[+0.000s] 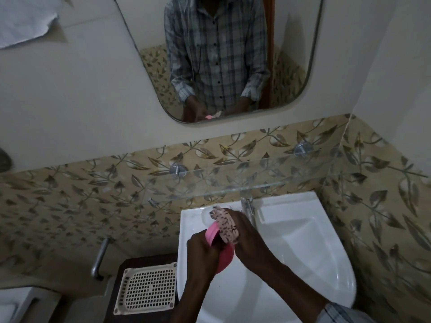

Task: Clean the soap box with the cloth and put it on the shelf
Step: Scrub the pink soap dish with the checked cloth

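sink [326, 252]: both my hands are over its left side
shelf [268, 176]: glass, up ahead past my hands, on the wall
left hand [203, 255]: wrapped round the soap box, so it's the nearer one for the lift
right hand [249, 238]: clutching the cloth
soap box [213, 234]: pink, on edge, long side pointing roughly at the wall
cloth [225, 226]: pressed on the box's right face

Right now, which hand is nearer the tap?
Right. The right hand, gripping the cloth, sits just below-left of the tap; the left hand, holding the pink soap box, is farther left and lower.
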`<state>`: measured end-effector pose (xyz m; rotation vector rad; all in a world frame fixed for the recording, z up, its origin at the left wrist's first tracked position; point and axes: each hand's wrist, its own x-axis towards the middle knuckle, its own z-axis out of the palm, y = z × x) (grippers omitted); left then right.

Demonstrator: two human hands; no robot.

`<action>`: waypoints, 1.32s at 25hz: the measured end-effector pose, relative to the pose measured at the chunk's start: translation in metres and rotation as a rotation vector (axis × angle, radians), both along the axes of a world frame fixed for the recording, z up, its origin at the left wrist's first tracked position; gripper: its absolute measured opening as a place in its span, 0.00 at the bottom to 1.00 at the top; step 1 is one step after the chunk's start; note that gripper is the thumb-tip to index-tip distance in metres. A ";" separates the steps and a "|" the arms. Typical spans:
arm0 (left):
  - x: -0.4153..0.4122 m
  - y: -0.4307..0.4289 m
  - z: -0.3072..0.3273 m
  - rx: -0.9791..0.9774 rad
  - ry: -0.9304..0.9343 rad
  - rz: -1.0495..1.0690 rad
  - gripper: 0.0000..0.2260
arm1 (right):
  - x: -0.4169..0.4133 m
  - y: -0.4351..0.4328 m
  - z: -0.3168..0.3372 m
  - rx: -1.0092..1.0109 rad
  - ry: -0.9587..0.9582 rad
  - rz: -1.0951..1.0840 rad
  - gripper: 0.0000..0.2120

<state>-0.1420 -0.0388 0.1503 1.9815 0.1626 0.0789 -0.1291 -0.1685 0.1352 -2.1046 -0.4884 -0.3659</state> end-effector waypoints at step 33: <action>-0.013 -0.025 -0.023 -0.340 -0.110 0.440 0.03 | 0.001 0.031 -0.008 0.834 0.977 -0.328 0.11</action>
